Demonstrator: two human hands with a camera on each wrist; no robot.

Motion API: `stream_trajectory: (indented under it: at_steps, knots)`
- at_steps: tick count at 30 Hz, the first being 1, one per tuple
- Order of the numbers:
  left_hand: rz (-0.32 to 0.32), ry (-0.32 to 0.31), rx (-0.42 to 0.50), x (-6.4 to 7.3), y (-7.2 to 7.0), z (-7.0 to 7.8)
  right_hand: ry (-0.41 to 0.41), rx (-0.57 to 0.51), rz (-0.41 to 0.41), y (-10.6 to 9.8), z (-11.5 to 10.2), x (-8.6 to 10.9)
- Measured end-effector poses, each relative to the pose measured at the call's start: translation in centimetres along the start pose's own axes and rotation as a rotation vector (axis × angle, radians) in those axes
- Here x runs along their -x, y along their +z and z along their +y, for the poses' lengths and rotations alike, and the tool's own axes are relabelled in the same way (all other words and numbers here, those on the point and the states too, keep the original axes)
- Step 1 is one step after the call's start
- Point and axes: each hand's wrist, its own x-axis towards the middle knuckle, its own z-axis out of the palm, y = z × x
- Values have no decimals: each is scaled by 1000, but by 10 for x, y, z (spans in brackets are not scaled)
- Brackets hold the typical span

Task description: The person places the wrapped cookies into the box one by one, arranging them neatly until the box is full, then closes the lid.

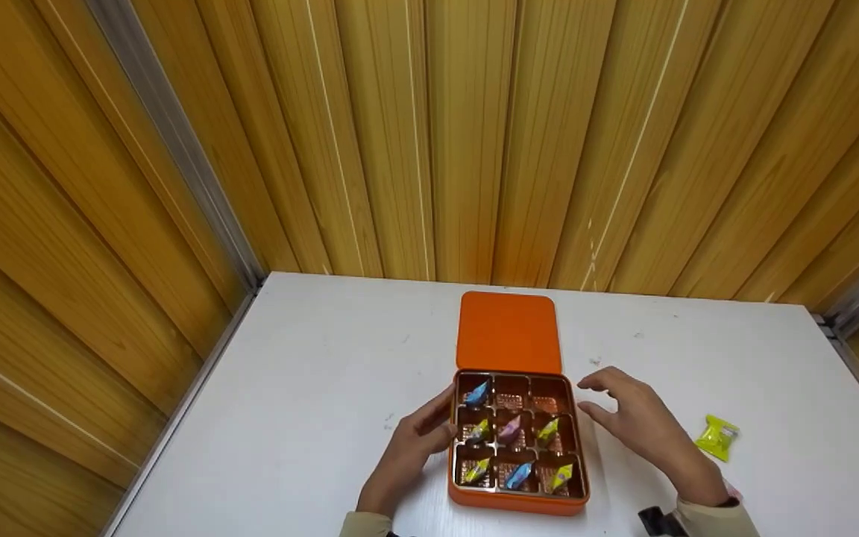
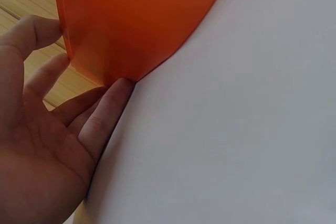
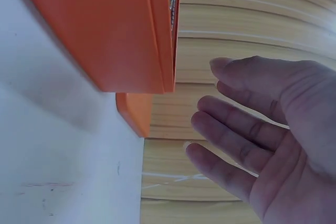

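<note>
An orange tin (image 1: 519, 503) stands with its lid (image 1: 509, 332) folded back. Inside it a brown divided tray holds wrapped candies, one per filled compartment: a blue candy (image 1: 476, 394) at top left, a pink candy (image 1: 510, 429) in the centre, yellow and blue ones around. The top middle and top right compartments show bare bottoms. My left hand (image 1: 418, 440) touches the tin's left side, fingertips and thumb against the wall (image 2: 136, 24). Just off the tin's upper right side hovers my right hand (image 1: 634, 418), fingers loosely bent and holding nothing, also in the right wrist view.
A yellow wrapped candy (image 1: 717, 438) lies on the white table (image 1: 310, 418) right of my right hand. Something pink (image 1: 733, 491) shows partly behind the right wrist. Wood-patterned panels (image 1: 467, 149) rise behind the table and at its left.
</note>
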Motion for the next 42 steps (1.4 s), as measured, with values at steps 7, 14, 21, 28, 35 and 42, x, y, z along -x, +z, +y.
stream_trajectory:
  at_steps: [7,14,21,28,35,42]
  knots:
    - [-6,9,5,0,0,0,44,-7,28,-2,11,10]
    - [-4,12,7,1,0,0,105,9,31,-7,23,22]
    - [-14,28,-3,1,0,0,167,38,54,-18,41,36]
    - [-15,21,-6,0,-1,-1,207,57,68,-30,55,50]
    - [-10,16,0,1,0,0,285,59,48,-37,68,59]
    - [-1,4,-6,1,0,1,378,66,-6,-46,82,69]
